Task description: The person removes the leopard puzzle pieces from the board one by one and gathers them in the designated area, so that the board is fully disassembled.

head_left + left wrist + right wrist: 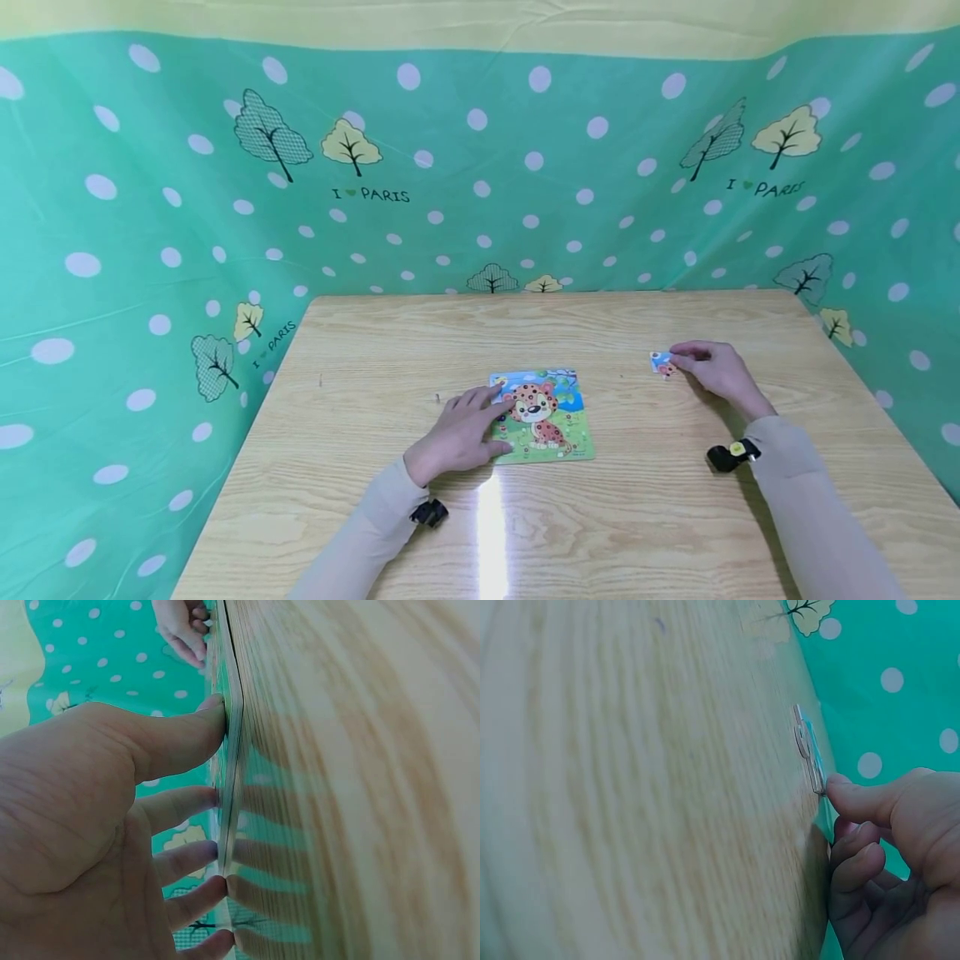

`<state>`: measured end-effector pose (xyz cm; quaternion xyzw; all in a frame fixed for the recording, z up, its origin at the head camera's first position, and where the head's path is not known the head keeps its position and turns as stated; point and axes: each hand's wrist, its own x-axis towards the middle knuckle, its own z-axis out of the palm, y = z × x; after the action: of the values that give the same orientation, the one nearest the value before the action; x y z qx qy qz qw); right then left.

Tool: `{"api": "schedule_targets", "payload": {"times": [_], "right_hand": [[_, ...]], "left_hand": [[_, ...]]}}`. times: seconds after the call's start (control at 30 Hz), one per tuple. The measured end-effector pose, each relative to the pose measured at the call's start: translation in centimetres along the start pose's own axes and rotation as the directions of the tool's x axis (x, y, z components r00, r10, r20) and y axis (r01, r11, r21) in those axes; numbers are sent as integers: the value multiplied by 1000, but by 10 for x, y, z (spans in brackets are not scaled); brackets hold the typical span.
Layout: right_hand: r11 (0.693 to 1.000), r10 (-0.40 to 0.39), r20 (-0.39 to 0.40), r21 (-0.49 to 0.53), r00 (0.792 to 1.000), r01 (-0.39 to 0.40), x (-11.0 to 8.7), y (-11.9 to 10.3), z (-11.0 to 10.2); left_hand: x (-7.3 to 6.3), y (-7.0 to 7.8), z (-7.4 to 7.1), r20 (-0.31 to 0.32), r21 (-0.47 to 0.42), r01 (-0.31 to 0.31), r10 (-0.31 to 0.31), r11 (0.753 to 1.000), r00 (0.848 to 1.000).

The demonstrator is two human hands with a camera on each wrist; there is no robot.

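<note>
A flat leopard picture puzzle lies on the table in the head view. My left hand rests over its left side, fingers spread and fairly straight. In the left wrist view the left thumb and fingertips meet the edge of the puzzle board. Farther right, my right hand pinches a small puzzle piece printed in blue and orange. The right wrist view shows that piece nearly edge-on, its lower end at the thumb tip, with the other fingers curled in below.
The wooden table extends around both hands, with a bright glare strip near its front. A tiny dark speck sits left of the puzzle. Behind and at the sides hangs a green dotted cloth. Black wrist straps are on both sleeves.
</note>
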<state>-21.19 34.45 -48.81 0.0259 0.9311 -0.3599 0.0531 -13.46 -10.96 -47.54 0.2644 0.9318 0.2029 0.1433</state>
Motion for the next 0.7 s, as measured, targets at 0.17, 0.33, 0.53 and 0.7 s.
{"api": "schedule_targets", "payload": {"times": [0.17,0.33,0.53,0.7], "right_hand": [[1000,-4,-10,0,1000,4,-2,-2,0],[1000,-15,-10,1,1000,15,-2,-2,0],[1000,-3,-4,17,1000,3,-3,-5,1],[1000,-7,-22,22,1000,8,-7,-15,5]], "left_hand": [[0,0,0,3,-3,1,-1,1000,1000],[0,0,0,7,6,0,0,1000,1000],[1,0,1,12,5,6,-7,1000,1000],[0,-1,1,9,0,6,-6,1000,1000]]}}
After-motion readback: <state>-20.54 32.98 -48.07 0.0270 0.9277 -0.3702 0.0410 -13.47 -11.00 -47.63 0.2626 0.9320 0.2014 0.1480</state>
